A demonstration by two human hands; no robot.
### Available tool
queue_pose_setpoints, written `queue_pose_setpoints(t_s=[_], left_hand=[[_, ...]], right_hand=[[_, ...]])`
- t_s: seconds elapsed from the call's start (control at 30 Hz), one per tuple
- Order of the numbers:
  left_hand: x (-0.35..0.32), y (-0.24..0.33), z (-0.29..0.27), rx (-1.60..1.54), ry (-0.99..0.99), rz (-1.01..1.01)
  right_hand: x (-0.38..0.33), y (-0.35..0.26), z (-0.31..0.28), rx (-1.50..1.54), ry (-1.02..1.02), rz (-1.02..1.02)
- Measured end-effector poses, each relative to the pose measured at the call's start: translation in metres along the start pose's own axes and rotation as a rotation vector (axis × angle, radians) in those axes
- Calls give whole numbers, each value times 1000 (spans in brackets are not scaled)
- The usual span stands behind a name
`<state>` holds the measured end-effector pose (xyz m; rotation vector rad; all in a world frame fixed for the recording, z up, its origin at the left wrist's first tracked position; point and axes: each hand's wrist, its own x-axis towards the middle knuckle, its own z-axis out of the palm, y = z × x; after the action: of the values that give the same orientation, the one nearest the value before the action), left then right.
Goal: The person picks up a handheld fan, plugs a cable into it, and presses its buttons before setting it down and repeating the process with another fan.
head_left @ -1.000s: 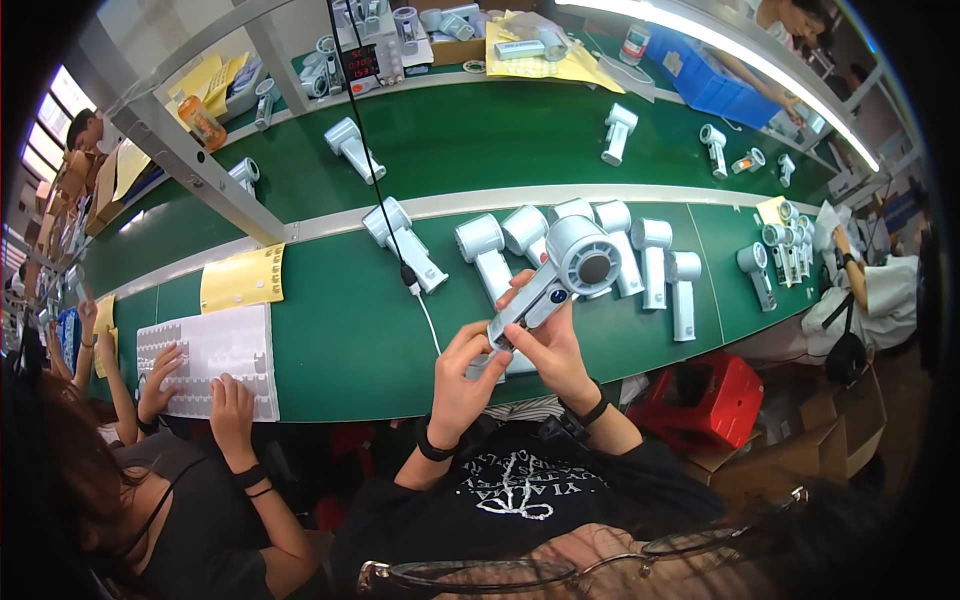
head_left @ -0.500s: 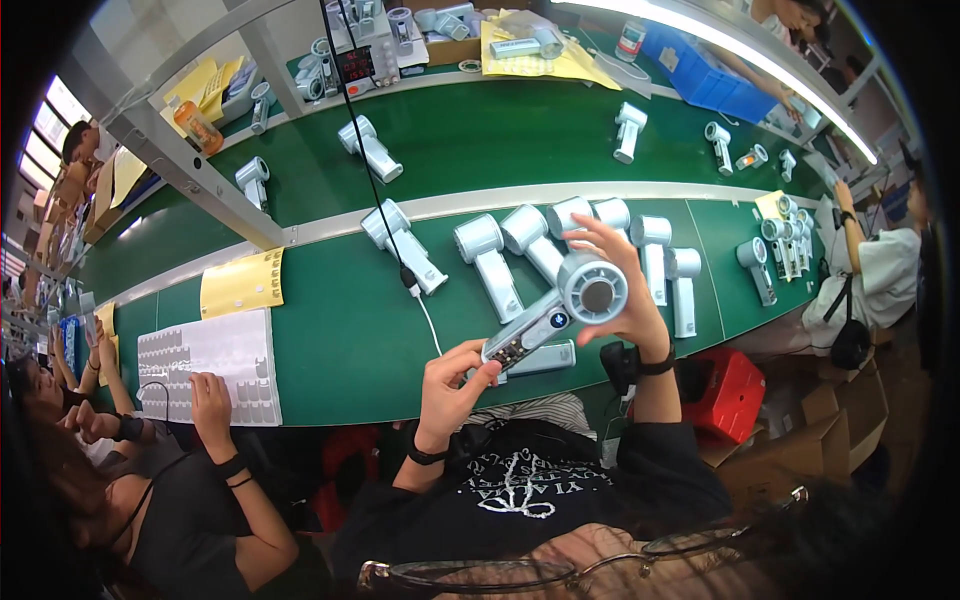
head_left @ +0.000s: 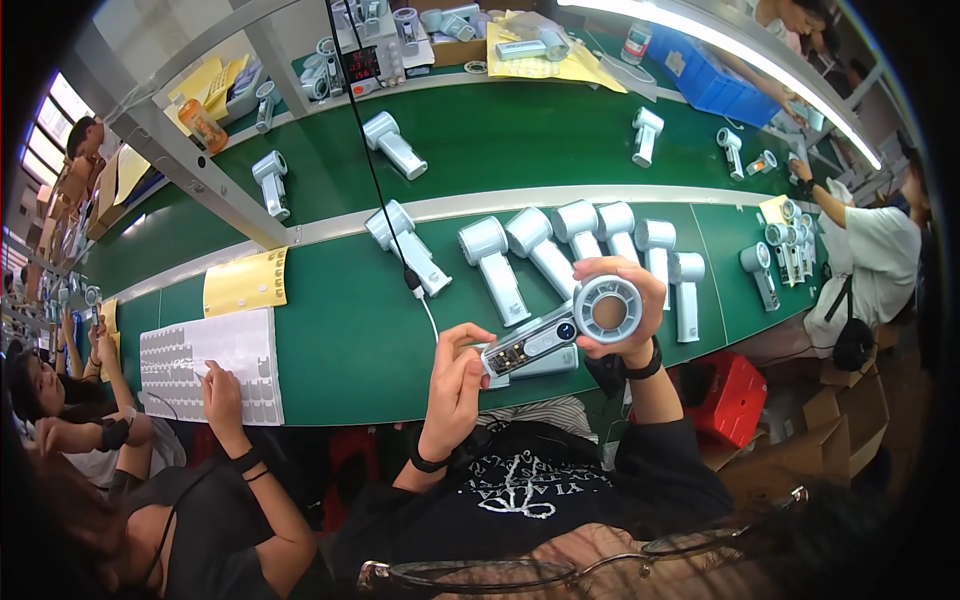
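Observation:
A pale blue handheld fan [head_left: 540, 340] is held tilted above the near edge of the green bench. Its ring-shaped head [head_left: 609, 308] points up to the right, and a circuit board shows in the handle's open side. My left hand [head_left: 456, 385] pinches the lower end of the handle. Around the head my right hand [head_left: 630, 290] is wrapped, thumb below and fingers behind. Another fan [head_left: 550, 362] lies beneath the held one, partly covered by it. Beyond my hands, several similar fans [head_left: 490, 262] lie in a row.
A black cable with a white lead [head_left: 412, 280] hangs down left of the row. Yellow sheet [head_left: 245, 283] and white tray-like sheet [head_left: 215, 370] lie left, by a co-worker's hand [head_left: 222, 400]. Fans [head_left: 393, 145] sit on the far green belt. A red stool [head_left: 715, 400] stands right.
The right hand's fingers, spread before, have closed round the fan's head. The held fan has turned slightly and shifted right and down. Fans on the far belt have moved right.

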<state>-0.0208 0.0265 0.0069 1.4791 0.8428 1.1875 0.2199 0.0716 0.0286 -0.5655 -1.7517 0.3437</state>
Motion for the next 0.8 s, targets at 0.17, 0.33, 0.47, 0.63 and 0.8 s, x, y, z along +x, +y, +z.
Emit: queue_pose_setpoints(t_s=[0.17, 0.33, 0.47, 0.63, 0.8], left_hand=[[-5, 0, -2, 68, 42, 1], [-7, 8, -7, 90, 89, 28], [-8, -4, -38, 136, 324, 85], [-6, -11, -36, 309, 279, 106], [-6, -19, -39, 412, 344, 122]], right_hand=[[4, -3, 3, -74, 8, -154], [8, -27, -1, -255, 112, -138], [21, -51, -79, 1471, 470, 31], [15, -69, -134, 301, 40, 322], [27, -70, -138, 383, 212, 161]])
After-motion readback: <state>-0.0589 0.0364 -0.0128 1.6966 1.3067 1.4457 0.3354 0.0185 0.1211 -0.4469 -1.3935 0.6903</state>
